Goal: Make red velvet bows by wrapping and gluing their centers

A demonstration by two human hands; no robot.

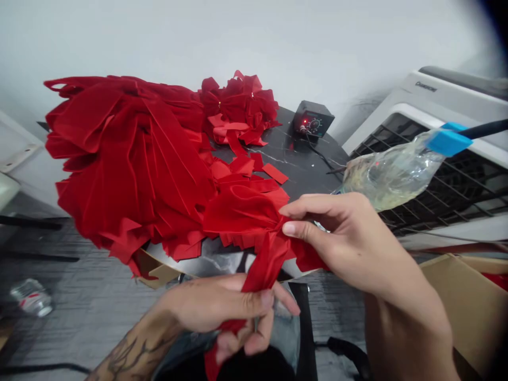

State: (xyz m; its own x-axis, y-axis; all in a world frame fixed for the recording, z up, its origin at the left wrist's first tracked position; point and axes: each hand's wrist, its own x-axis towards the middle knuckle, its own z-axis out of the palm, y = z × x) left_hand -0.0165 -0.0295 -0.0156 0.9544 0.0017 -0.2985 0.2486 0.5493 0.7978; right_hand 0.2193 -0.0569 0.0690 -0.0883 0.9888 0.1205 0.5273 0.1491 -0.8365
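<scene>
A red velvet bow [246, 211] is held over the near edge of the table, its loop spreading to the left. My right hand [337, 227] pinches the gathered middle between thumb and forefinger. One tail hangs down from that middle into my left hand [234, 309], whose thumb presses on the ribbon; the tail's end shows below the fingers. Behind the bow lie small red fabric pieces [275, 173]. To the left rises a large heap of red velvet ribbons [135, 153], reaching past the table edge.
Finished-looking red bows [238, 103] are piled at the back of the dark marbled table [291, 153]. Beside them stands a black control box [313, 119] with a lit red light. At right are a clear plastic bag [392, 169], a white heater-like appliance [416, 106] and a cardboard box [464, 301].
</scene>
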